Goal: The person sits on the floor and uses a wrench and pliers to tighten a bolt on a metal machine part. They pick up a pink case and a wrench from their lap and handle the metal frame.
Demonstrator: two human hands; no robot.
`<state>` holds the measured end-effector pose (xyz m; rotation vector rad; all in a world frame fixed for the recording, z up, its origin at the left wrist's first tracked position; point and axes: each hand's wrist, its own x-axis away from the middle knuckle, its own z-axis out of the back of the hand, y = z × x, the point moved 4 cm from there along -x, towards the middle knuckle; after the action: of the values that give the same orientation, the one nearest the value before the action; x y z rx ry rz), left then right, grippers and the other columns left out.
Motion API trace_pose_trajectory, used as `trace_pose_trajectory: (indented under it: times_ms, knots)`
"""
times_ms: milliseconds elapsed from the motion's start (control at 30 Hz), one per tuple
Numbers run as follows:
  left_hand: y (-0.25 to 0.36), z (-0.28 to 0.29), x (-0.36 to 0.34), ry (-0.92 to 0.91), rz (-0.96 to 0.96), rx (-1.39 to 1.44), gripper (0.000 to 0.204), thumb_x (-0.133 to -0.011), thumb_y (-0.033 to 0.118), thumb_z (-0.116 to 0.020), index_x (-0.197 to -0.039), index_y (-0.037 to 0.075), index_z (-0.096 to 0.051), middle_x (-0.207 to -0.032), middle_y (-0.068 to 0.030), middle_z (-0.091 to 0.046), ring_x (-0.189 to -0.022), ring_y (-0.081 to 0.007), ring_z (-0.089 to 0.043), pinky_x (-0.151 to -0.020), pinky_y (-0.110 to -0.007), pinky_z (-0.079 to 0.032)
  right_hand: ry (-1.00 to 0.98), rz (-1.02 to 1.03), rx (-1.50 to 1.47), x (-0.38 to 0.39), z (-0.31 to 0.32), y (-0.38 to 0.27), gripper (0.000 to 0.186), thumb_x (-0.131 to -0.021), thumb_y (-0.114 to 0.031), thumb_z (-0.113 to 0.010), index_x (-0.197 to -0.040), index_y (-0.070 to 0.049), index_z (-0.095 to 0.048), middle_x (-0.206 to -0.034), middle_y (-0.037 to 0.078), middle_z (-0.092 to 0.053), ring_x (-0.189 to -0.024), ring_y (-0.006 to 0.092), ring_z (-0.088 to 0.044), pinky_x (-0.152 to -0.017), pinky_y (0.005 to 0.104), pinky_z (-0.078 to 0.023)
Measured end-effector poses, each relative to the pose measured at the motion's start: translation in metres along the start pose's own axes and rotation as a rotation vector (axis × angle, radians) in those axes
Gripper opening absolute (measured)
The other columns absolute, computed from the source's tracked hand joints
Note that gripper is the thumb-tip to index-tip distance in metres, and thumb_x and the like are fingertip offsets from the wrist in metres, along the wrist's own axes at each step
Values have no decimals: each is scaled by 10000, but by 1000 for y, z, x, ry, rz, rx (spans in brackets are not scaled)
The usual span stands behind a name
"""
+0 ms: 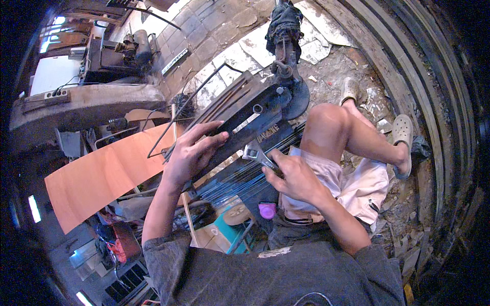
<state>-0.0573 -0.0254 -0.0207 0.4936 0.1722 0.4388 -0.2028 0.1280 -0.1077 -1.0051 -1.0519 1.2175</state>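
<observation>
A long dark metal arm (258, 109) with a slot and a bolt runs diagonally in front of me. My left hand (196, 148) curls its fingers over the arm's near-left part. In my right hand (298, 178) is an adjustable wrench (259, 155), its handle inside my closed fingers. The wrench's jaw points up and left, beside the arm's lower edge; I cannot tell whether it touches anything. A rounded dark plate (298, 97) and a cloth-wrapped upright part (284, 30) are at the arm's far end. Thin dark rods (232, 104) lie along its upper side.
A curved orange-brown sheet (102, 176) stands at the left. My bent knee (326, 122) is right of the arm, and a clog (402, 131) lies beyond. A purple round object (267, 210) sits near my waist. Long rails (408, 66) line the right side.
</observation>
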Motion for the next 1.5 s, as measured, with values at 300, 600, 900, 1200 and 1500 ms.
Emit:
trace_pose_trajectory:
  times_ms: [300,600,900,1200,1500]
  knots:
    - [-2,1,-1,-51,-10,-26,436,-656,-35,-676,-1063,123,-668,-1112,-155,-622,-915,-302,-638,-743,-368,-533,-164,52,-27,-25,25,-10,295,-853,-153,-591,-1079,15,-502,-649,219,-587,-610,400,-604,-547,470,-489]
    - [2,1,-6,-73,-42,-50,408,-628,25,-691,-1029,96,-673,-1102,-180,-620,-872,-316,-646,-736,-379,-534,-403,-258,-702,-28,13,8,224,-973,-228,-479,-968,-11,-535,-633,33,-557,-495,99,-538,-460,279,-445]
    - [1,0,-7,-46,-90,-78,294,-710,10,-683,-995,84,-672,-1075,-190,-630,-799,-295,-647,-668,-353,-540,-559,-230,-620,-48,34,6,266,-978,-252,-467,-846,-26,-510,-651,28,-544,-510,97,-513,-475,271,-430]
    - [-2,0,-6,-50,-112,-73,298,-714,25,-691,-1004,88,-671,-1065,-194,-634,-789,-293,-647,-658,-357,-535,-84,-186,-601,-12,-21,0,236,-930,-144,-500,-1089,30,-523,-800,230,-621,-729,388,-637,-626,426,-503]
    - [-1,1,-5,-57,-94,-77,325,-689,28,-704,-1005,91,-670,-1069,-190,-632,-807,-295,-646,-672,-358,-534,76,-287,-738,-4,-73,7,218,-936,-188,-508,-1049,-1,-517,-757,179,-624,-649,314,-641,-603,416,-496]
